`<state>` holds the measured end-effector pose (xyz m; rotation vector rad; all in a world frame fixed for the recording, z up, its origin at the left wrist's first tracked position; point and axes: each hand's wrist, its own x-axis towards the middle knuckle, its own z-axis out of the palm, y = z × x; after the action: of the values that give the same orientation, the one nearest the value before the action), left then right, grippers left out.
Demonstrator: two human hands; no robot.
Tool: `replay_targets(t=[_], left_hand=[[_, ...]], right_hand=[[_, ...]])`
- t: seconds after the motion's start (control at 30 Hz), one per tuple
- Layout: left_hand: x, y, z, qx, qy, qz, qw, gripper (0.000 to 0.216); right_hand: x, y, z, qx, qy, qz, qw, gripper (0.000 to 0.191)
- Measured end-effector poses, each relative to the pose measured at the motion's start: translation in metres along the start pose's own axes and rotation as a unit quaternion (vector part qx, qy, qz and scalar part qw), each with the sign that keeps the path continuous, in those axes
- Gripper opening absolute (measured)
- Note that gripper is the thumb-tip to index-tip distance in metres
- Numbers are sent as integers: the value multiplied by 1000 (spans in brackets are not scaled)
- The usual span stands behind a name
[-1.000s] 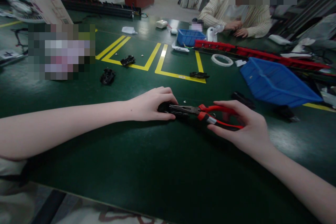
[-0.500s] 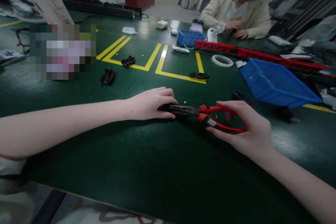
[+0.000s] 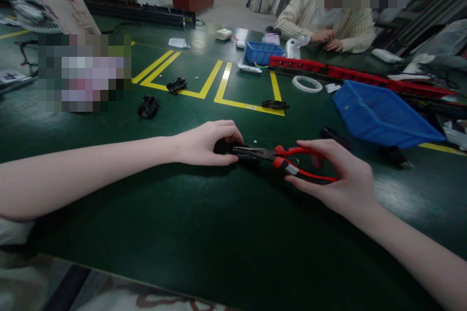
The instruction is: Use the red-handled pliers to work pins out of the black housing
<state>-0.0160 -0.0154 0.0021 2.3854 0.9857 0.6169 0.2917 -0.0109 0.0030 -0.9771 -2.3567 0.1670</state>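
My left hand (image 3: 206, 143) is curled over a small black plastic part (image 3: 221, 146) and pins it to the green table (image 3: 219, 233). My right hand (image 3: 335, 175) grips the red handles of a pair of long-nose pliers (image 3: 288, 160). The pliers' dark jaws point left and meet the black part right at my left fingertips. Most of the part is hidden under my fingers.
Other black parts (image 3: 148, 107) (image 3: 177, 85) (image 3: 275, 104) lie by the yellow floor-tape lines. A tilted blue bin (image 3: 379, 114) sits to the right, a smaller blue bin (image 3: 262, 52) and a long red rail (image 3: 357, 77) behind. A person in a striped shirt (image 3: 328, 22) sits across the table.
Both hands stay almost where they were. My left fingers have curled slightly tighter over the black part, and the pliers' handles have shifted a little in my right hand.
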Motion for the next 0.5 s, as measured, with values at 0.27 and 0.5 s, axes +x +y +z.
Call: replay_targets(t=[0.27,0.5], left_hand=[[2,-2,-3,-33,-12,-11,999,35],[2,-5,1,-8,-9,4,1000,34]], right_hand=[[4,0,2,56,-23,81,995,50],[3,3,3,82,-47,144,985,51]])
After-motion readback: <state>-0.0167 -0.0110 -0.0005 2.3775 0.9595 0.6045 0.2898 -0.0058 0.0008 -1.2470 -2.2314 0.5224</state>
